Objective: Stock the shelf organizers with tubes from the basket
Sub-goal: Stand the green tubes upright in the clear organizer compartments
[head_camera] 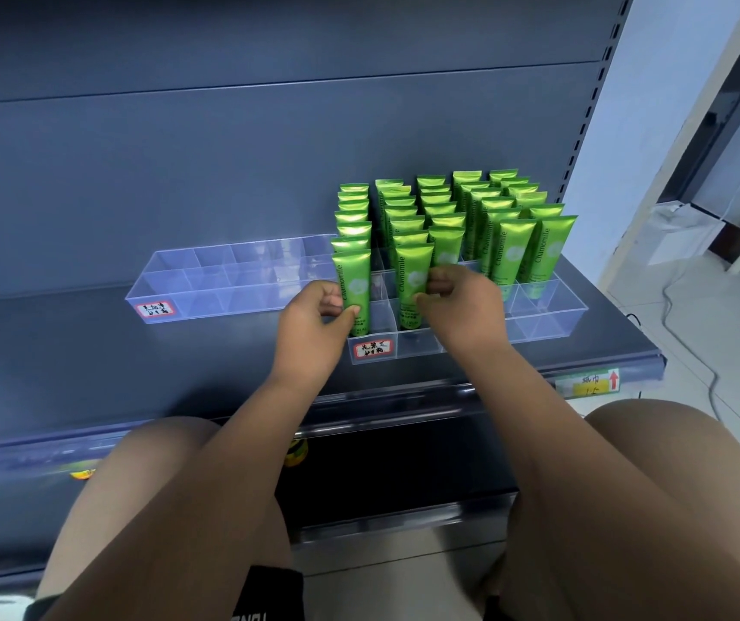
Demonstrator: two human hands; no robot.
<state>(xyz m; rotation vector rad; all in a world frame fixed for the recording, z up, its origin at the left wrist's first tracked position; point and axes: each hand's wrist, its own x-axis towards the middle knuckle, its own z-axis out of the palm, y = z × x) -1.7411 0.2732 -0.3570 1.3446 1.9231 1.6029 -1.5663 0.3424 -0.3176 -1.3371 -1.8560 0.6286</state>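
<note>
Shelf: dk grey metal, carries both organizers.
L organizer: clear plastic w/ dividers, left of the R one, just beside it.
R organizer: clear, same type, near shelf's front-right edge.
Green tubes: "Chamomile", upright, five columns filling R organizer's back and mid rows.
L hand: thumb + fingers pinch lower part of L tube.
R hand: fingers curled, thumb + fingertips grip R tube mid-body.
L tube: upright, front of leftmost column.
R tube: upright, front of 2nd column.
Price tag: shelf edge, red arrow.
Labels: red-bordered, handwritten, one on each organizer front.
</note>
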